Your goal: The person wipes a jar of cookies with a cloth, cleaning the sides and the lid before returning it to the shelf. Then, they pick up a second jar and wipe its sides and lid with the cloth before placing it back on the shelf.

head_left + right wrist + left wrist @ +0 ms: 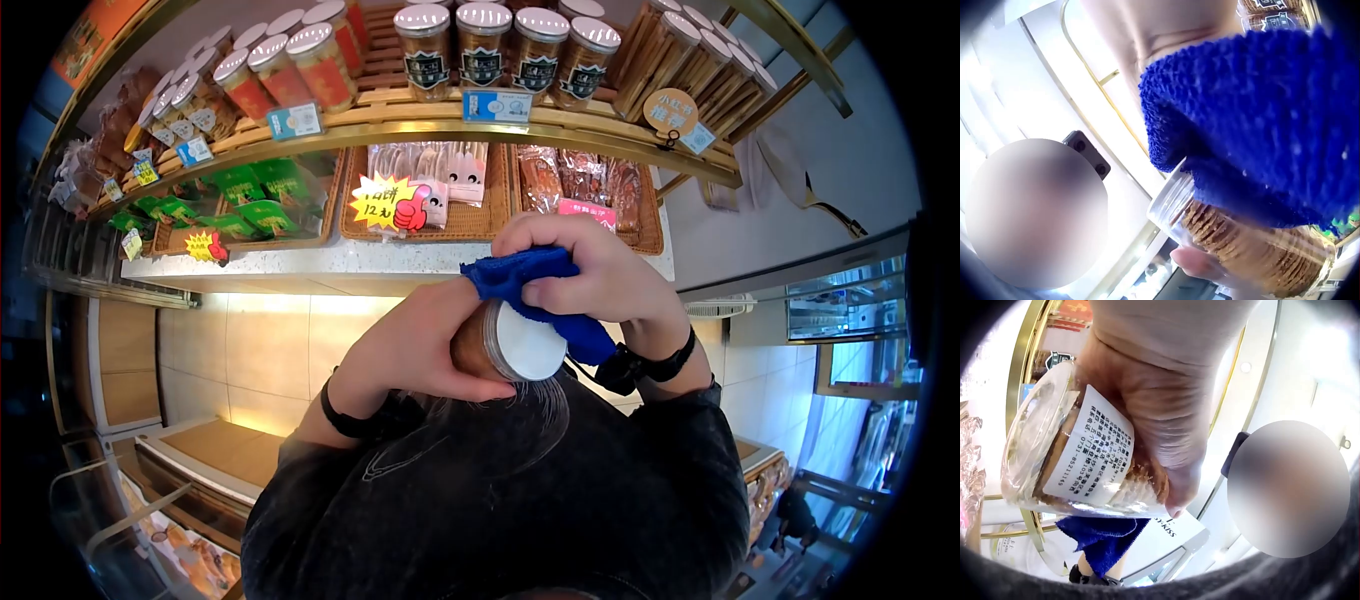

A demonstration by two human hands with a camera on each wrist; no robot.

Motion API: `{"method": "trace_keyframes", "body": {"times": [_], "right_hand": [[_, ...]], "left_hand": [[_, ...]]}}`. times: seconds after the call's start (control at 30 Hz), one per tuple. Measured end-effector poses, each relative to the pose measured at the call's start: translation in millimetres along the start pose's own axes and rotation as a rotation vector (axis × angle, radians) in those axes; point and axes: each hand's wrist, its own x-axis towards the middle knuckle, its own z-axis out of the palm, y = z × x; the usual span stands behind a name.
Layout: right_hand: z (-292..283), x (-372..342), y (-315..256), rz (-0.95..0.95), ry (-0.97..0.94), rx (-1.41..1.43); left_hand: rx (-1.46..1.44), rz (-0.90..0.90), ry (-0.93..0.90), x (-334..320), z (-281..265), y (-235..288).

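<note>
My left hand (420, 345) grips a clear jar (477, 345) with a white lid (531, 342), tilted so the lid faces up and right. Brown, stacked round cookies (1254, 250) fill the jar in the right wrist view. A white printed label (1091, 447) shows on its side in the left wrist view. My right hand (590, 270) holds a blue cloth (525, 270), thumb over the fabric. The cloth lies against the jar's side near the lid, and its loose end hangs down to the right.
Ahead is a wooden shelf with lidded jars (483, 45) and price tags. Below it, wicker baskets (430, 228) of packaged snacks stand on a speckled white counter (380, 260). A pair of tongs (815, 190) lies at the right. Tiled floor (270, 335) shows beneath my arms.
</note>
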Motion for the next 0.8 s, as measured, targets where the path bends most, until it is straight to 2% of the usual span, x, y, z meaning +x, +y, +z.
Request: {"method": "trace_keyframes", "body": {"times": [0.07, 0.13, 0.2, 0.27, 0.37, 0.43, 0.67, 0.8], "right_hand": [[-5.3, 2.6, 8.4, -0.018, -0.026, 0.052], [-4.9, 2.8, 9.1, -0.035, -0.054, 0.102], [1.1, 4.8, 3.9, 0.142, -0.017, 0.116], [1.4, 5.4, 7.3, 0.136, -0.036, 0.137], [-1.5, 6.5, 18.0, 0.12, -0.041, 0.203], [0.0, 6.6, 22.9, 0.152, 0.033, 0.371], [-3.0, 5.6, 18.7, 0.207, 0.01, 0.242], [-5.2, 3.1, 27.6, 0.15, 0.011, 0.369]], "left_hand": [[-0.001, -0.058, -0.029, -1.9, 2.0, -0.8], [-0.059, 0.027, 0.065, -1.8, 5.1, -4.2], [-0.032, -0.02, 0.018, -2.2, 2.2, -8.2], [-0.005, -0.069, -0.023, -2.9, 2.6, -10.8], [-0.068, -0.019, -0.008, -2.3, 3.9, -10.8], [-0.08, -0.03, 0.012, -2.3, 3.1, -8.3], [-0.084, -0.041, 0.023, 3.5, 6.3, -6.5], [-0.138, -0.035, 0.046, 4.9, 8.2, -6.8]]}}
